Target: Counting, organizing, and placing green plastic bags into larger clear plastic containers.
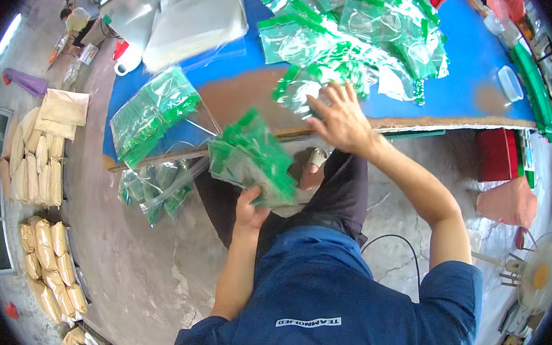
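Observation:
My left hand (pixel 251 209) is closed round one end of a fanned bundle of clear plastic bags (pixel 251 154) with green edges, held above my lap. With fingers spread, my right hand (pixel 343 121) is at the table's front edge, over the near end of a heap of similar green-and-clear bags (pixel 358 36). Its fingertips overlap the lowest bags; whether they press on them I cannot tell. Left of the held bundle, a neat stack of green-edged bags (pixel 157 114) lies on the blue table (pixel 472 65).
Large clear plastic sheets (pixel 197 23) lie at the table's back left, near a white mug (pixel 128 61). A clear plastic tub (pixel 510 84) stands at the right. More bags (pixel 158 186) hang below the left edge. A fan (pixel 540 274) is at the far right; brown packages (pixel 52 262) are stacked left.

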A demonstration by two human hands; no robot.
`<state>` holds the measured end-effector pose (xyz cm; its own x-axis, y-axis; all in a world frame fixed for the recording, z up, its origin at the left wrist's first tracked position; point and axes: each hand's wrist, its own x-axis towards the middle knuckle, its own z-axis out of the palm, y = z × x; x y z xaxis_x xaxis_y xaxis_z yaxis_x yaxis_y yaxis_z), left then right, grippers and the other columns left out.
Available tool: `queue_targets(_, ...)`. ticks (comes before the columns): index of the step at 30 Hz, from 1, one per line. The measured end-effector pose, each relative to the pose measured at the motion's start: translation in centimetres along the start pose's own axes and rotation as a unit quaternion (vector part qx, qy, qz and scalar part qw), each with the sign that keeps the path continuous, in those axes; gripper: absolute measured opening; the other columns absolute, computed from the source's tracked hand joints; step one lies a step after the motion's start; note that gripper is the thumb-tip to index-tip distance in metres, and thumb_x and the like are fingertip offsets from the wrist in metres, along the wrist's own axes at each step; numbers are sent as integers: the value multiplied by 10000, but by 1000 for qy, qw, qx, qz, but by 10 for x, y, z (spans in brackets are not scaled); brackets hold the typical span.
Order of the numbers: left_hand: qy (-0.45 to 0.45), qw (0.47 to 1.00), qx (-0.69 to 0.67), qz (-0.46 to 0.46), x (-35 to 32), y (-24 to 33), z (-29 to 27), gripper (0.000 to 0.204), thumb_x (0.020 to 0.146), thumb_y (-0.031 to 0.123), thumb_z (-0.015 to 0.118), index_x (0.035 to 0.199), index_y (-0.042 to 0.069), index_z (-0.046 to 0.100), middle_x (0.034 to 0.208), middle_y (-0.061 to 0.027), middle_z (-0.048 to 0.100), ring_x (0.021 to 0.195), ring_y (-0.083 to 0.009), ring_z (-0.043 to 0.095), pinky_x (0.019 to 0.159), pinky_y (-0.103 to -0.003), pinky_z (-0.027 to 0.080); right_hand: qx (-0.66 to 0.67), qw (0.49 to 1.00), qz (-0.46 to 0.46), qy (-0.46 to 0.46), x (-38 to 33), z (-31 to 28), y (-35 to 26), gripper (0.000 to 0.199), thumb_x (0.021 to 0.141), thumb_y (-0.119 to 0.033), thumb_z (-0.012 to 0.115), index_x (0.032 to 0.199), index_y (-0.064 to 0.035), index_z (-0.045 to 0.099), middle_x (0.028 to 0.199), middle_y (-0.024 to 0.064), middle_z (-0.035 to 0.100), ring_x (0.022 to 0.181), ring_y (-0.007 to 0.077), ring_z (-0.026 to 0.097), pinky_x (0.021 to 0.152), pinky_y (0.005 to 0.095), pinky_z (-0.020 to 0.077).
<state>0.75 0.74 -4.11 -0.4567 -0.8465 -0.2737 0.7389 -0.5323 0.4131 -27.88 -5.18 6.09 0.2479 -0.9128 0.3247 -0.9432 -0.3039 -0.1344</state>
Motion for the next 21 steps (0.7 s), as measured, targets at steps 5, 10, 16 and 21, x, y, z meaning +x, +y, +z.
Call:
queue_targets(5, -6, 998, -56, 6, 16, -7, 14, 502, 893, 85, 638, 1364, -6, 489, 1311, -124, 593, 1232, -285, 551, 1104, -455, 398, 171, 978, -121, 4, 2, 13, -31, 369, 868, -156, 616, 1221, -50, 615, 1058, 159, 566, 1008, 348, 556, 887, 442, 454)
queue_targets(10, 42, 998, -22, 43, 12, -3, 28, 541, 885, 121, 655, 1386, 20, 478, 1350, -116, 572, 1259, -295, 526, 1135, -460, 361, 150, 985, -36, 82, 12, 4, -16, 363, 894, -260, 672, 1180, -40, 638, 1140, 173, 579, 1085, 361, 556, 925, 463, 456)
queue_targets(16, 3, 999, 32, 22, -7, 18, 6, 604, 807, 78, 679, 1377, 36, 484, 1310, -93, 588, 1218, -283, 562, 1072, -450, 430, 58, 986, -157, 19, -22, -14, 7, 388, 894, -170, 665, 1265, -73, 603, 1282, 184, 582, 1186, 360, 558, 937, 474, 464)
queue_targets(21, -93, 964, 249, 12, -14, 72, 24, 804, 661, 83, 831, 1387, 46, 487, 1280, -67, 601, 1166, -257, 589, 1009, -402, 472, 295, 922, 13, -249, 23, -87, 5, 308, 883, -181, 638, 1136, -6, 641, 940, 216, 699, 864, 296, 686, 767, 398, 517)
